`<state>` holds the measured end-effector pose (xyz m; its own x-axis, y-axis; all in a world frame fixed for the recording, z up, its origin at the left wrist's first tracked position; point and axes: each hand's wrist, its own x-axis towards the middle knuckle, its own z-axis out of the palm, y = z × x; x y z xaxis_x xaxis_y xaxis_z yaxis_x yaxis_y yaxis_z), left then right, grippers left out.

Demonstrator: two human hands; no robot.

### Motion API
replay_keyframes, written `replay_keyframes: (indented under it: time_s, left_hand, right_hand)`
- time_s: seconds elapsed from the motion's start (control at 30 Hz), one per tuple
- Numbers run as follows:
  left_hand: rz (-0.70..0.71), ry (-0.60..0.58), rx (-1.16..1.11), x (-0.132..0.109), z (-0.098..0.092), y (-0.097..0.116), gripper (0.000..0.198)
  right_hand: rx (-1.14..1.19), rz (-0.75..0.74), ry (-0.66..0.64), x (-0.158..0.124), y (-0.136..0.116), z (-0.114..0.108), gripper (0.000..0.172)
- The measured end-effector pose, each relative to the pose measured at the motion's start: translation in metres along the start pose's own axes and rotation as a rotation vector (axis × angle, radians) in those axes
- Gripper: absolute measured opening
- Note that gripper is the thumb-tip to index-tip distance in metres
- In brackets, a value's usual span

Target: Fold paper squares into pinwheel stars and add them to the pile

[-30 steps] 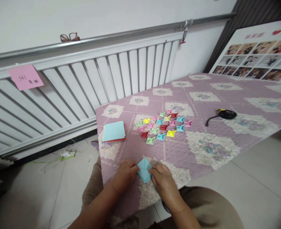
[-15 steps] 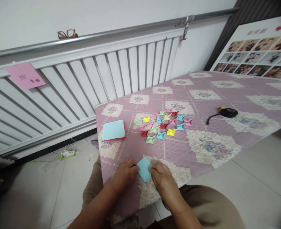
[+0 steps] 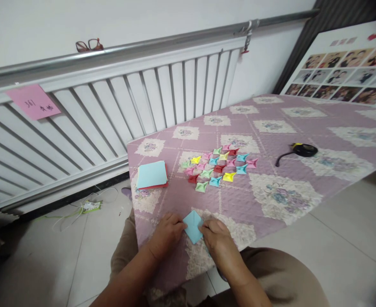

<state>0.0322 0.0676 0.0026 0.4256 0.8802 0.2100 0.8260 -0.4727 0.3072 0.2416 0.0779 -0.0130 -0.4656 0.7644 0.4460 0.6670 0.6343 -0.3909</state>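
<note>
A light blue paper square (image 3: 192,226), partly folded with a centre crease, lies near the front edge of the purple quilted table cover (image 3: 271,204). My left hand (image 3: 168,233) presses its left corner with curled fingers. My right hand (image 3: 216,241) pinches its right edge. Farther back, several small folded paper shapes (image 3: 218,167) in pink, red, green, blue and yellow lie in a cluster. A stack of square paper sheets (image 3: 152,175), blue on top and red beneath, sits to the left.
A black and yellow tape measure (image 3: 299,151) lies at the right of the table. A white slatted radiator cover (image 3: 111,115) with a pink note (image 3: 33,101) and eyeglasses (image 3: 88,44) stands behind. A photo board (image 3: 344,70) leans at the far right. Cables (image 3: 85,207) lie on the floor.
The hands and blue paper stay almost in place; the view has shifted slightly, and the fingers keep pressing the same folds.
</note>
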Motion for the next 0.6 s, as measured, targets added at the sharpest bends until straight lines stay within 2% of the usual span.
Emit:
replay_keyframes:
  time_s: [0.27, 0.4, 0.6]
  left_hand:
    - [0.039, 0.044, 0.004, -0.001, 0.001, 0.001, 0.026]
    - [0.06, 0.067, 0.098, -0.003, 0.003, 0.002, 0.023]
    - [0.087, -0.048, 0.236, -0.002, -0.005, 0.009, 0.017]
  right_hand:
    - [-0.007, -0.001, 0.0, -0.003, 0.001, 0.001, 0.018]
    - [-0.016, -0.001, 0.008, -0.003, 0.0, -0.001, 0.019]
    - [-0.019, 0.005, 0.028, -0.001, -0.003, -0.004, 0.021]
